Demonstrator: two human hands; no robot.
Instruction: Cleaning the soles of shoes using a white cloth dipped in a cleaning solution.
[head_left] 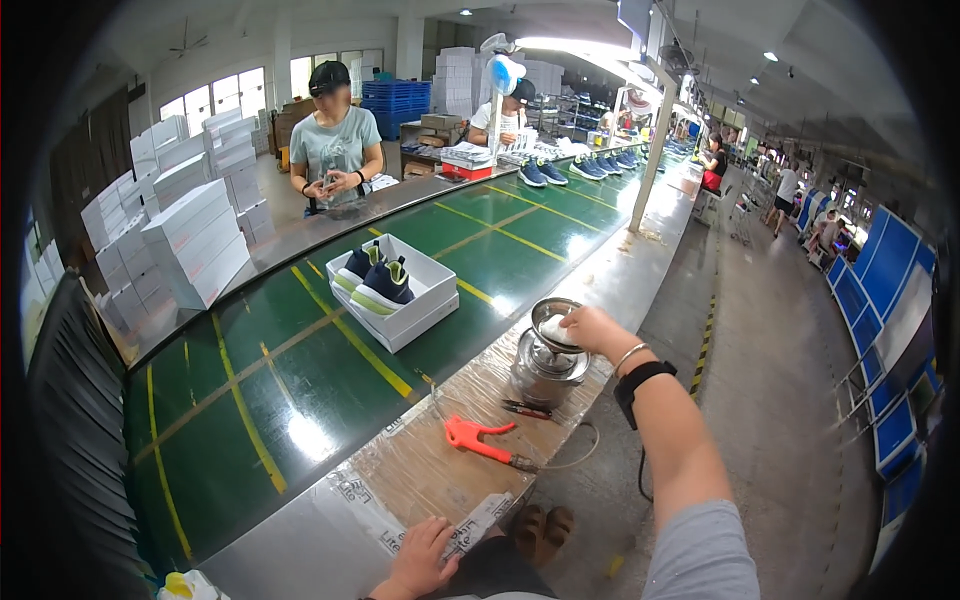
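My right hand (597, 332) reaches over the shallow dish on top of a metal solvent-style can (552, 375). Its fingers close on a white wad (556, 328), which looks like cloth and lies in that dish. At the near edge of the bench, my left hand (424, 556) rests with fingers stretched out beside printed paper strips (487, 520), holding nothing. Between the hands lies a red air blow gun (478, 437) with a hose. Small dark snips (527, 410) sit at the foot of the can.
A white shoe box (420, 308) with a pair of navy shoes (381, 283) stands on the green conveyor belt (330, 400). Across it, a person (337, 145) stands near stacked white boxes (197, 245). More shoes (541, 172) sit farther along the belt. A metal post (652, 150) rises at right.
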